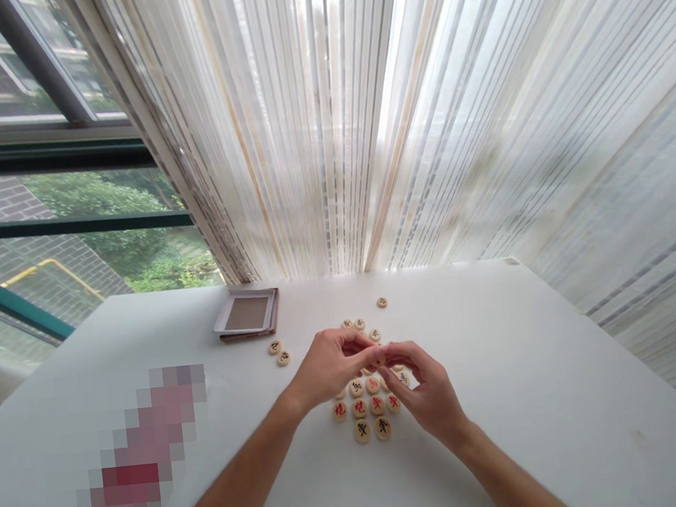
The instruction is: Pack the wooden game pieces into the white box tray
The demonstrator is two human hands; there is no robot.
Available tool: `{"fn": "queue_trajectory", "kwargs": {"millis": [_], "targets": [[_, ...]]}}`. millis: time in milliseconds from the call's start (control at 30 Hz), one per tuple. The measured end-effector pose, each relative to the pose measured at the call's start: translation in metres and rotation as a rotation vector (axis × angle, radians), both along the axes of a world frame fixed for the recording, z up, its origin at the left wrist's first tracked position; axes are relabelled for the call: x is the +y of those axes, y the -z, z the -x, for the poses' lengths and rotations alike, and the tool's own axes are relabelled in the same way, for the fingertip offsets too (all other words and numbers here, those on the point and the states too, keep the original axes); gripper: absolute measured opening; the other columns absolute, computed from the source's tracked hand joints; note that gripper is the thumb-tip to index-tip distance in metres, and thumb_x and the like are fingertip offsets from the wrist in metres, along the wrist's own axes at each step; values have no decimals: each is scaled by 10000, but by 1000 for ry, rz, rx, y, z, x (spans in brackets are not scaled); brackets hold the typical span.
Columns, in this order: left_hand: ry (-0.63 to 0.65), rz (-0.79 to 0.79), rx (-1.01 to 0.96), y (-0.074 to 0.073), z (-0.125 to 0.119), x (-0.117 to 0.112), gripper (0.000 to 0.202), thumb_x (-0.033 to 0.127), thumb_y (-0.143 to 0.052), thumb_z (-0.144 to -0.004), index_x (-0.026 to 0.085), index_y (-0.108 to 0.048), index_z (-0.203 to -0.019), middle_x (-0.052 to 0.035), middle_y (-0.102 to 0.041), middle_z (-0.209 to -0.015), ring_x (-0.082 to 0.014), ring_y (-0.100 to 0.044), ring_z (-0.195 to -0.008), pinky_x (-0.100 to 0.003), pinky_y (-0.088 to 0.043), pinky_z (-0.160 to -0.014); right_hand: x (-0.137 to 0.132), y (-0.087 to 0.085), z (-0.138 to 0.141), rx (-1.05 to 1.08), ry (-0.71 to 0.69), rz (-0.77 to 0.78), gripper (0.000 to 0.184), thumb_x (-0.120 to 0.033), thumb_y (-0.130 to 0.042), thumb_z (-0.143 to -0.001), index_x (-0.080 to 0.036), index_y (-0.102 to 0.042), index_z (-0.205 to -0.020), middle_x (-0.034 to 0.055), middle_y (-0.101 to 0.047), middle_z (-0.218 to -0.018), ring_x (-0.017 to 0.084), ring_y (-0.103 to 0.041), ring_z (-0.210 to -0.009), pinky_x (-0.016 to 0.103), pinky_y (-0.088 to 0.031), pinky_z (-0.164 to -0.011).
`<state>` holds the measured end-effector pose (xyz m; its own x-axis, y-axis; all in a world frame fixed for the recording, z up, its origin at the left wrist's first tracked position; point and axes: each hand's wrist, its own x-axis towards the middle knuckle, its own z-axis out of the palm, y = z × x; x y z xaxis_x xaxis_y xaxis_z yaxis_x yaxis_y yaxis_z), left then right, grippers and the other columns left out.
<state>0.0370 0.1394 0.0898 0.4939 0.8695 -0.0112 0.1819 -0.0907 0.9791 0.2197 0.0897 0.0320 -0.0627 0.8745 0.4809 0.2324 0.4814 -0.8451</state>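
Note:
My left hand (328,366) and my right hand (427,388) meet above the middle of the table, fingertips pinched together. Between them shows a small part of a Chinese chess piece (380,359), mostly covered by the fingers. Below the hands lie round wooden pieces in rough rows, among them a red-marked piece (359,408) and two black-marked pieces (362,430) at the near end. Some pieces in the rows are hidden under my hands. Just past my fingers lie a few more black-marked pieces (360,324).
A shallow open box (248,313) sits at the back left of the white table (543,393). Two pieces (283,357) lie near it, and a single piece (382,302) lies farther back. A blurred-out pinkish item (137,464) is at left. Striped curtains (326,127) hang behind.

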Motion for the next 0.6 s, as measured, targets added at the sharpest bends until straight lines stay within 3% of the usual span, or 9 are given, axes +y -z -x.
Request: {"fn": "queue_trajectory", "kwargs": {"millis": [333, 467, 600], "targets": [[268, 65, 129, -19, 23, 7, 288, 292, -644, -871, 177, -764, -1107, -63, -780, -914, -171, -697, -782, -238, -559, -693, -3, 0, 5, -22, -113, 71, 214, -188, -636, -915, -227, -614, -1124, 51, -672, -1004, 182, -695, -874, 338, -598, -817], [304, 42, 116, -19, 23, 7, 320, 232, -639, -858, 188, -740, -1158, -50, -773, -920, -175, -689, -817, -242, -550, -721, -2, -2, 5, 11, -124, 107, 192, -204, -633, -921, -224, -616, -1112, 52, -685, -1017, 183, -702, -878, 342, -593, -835], [272, 91, 97, -11, 23, 9, 358, 234, -665, -836, 171, -710, -1186, -78, -771, -968, -206, -702, -868, -282, -557, -754, -2, -2, 4, 25, -114, 128, 187, -221, -646, -915, -220, -623, -1101, 57, -692, -1011, 189, -704, -870, 347, -591, -832]]}}
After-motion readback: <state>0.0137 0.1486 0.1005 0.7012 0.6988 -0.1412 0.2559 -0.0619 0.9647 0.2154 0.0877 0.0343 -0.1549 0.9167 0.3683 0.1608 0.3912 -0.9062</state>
